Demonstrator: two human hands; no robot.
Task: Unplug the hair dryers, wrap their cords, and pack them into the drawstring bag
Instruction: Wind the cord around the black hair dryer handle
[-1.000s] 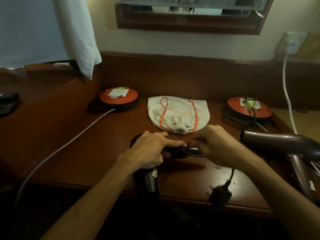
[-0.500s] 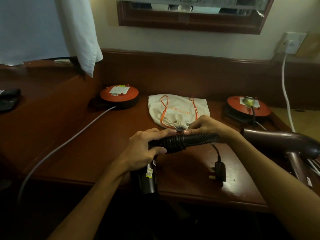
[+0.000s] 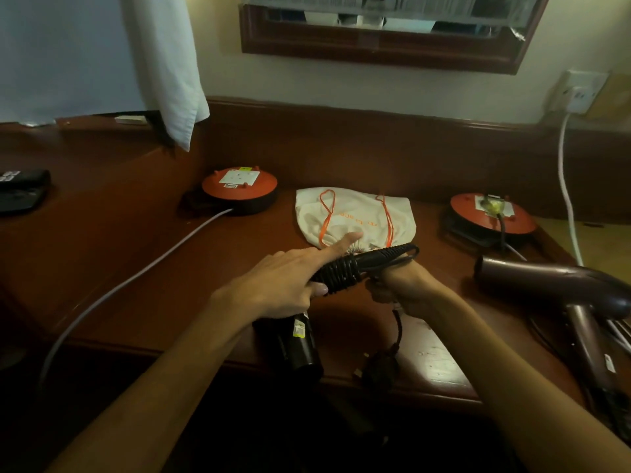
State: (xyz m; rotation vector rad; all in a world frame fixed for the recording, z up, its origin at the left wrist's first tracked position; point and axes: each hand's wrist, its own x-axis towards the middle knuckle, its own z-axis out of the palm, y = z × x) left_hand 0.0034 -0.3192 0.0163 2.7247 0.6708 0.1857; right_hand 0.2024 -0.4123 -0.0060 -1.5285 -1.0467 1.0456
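My left hand [image 3: 283,285] grips a black hair dryer [image 3: 297,346] where barrel meets handle, forefinger pointing out straight. Its handle [image 3: 355,266] sticks up to the right with the black cord wound round it in tight coils. My right hand [image 3: 401,285] holds the cord under the handle; the loose end hangs down to the black plug [image 3: 379,367] at the desk's front edge. A white drawstring bag [image 3: 355,216] with orange cords lies flat behind my hands. A second, brown hair dryer [image 3: 560,285] lies at the right, its cord running to the right reel.
Two orange cable reels stand on the wooden desk [image 3: 136,254]: the left reel [image 3: 239,187] with bare sockets, the right reel [image 3: 491,216] with a plug in it. White cables lead off left and up to a wall socket [image 3: 580,92]. A white towel [image 3: 164,63] hangs at back left.
The coils on the handle have grown and the free cord is shorter. My right hand has swung from over the handle to under it, and the plug now dangles nearer the desk edge.
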